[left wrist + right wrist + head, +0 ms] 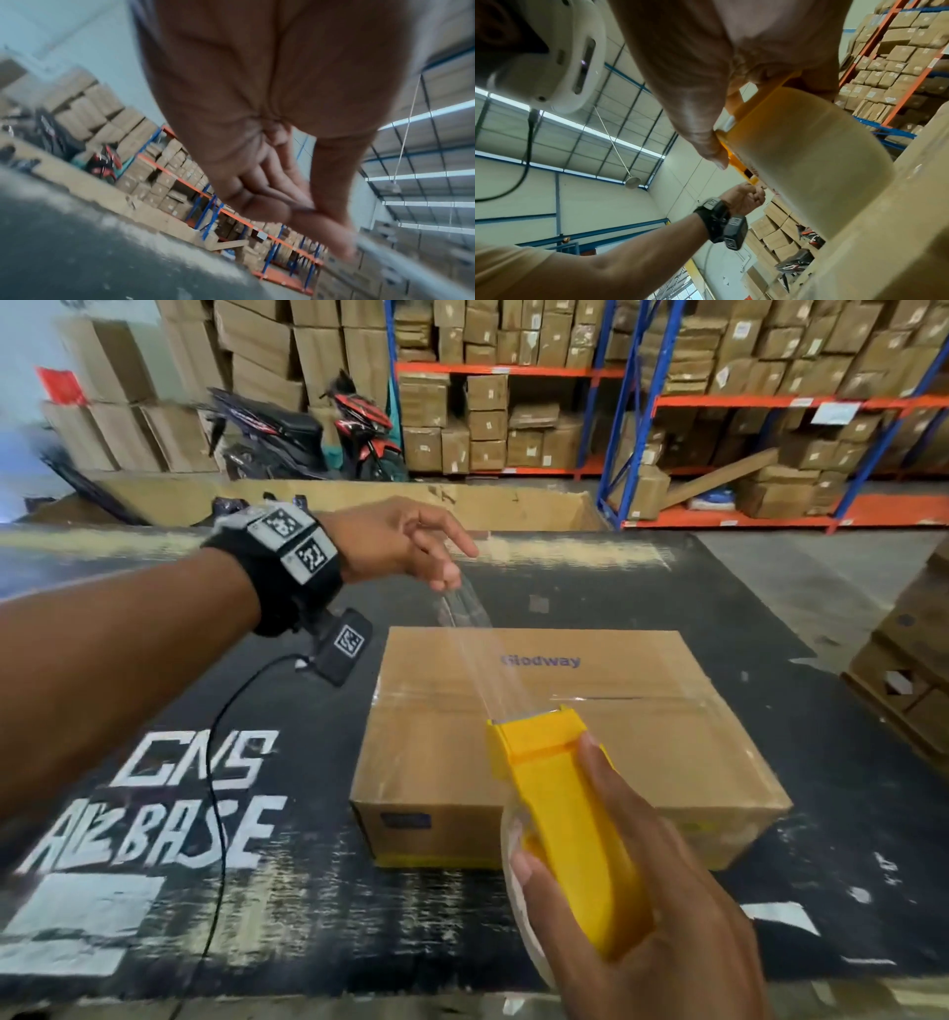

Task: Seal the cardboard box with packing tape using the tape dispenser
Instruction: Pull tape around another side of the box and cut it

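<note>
A closed cardboard box [642, 742] lies on a black mat, its centre seam facing up. My right hand [652, 891] grips a yellow tape dispenser [560, 809] above the box's near edge; the roll [808, 162] fills the right wrist view. A strip of clear tape [488, 660] stretches from the dispenser's mouth up to my left hand [411, 546], which pinches its free end [454, 593] above the box's far side. In the left wrist view the left hand [303, 205] shows thumb and fingertips pressed together, with the tape [401, 263] running off to the lower right.
The black mat [154, 685] carries white painted lettering. A large flat carton [359, 505] lies beyond it. Blue and orange racks [667, 403] full of boxes stand behind, with parked motorbikes [308, 433] at the left. More cartons [914, 670] are stacked at the right.
</note>
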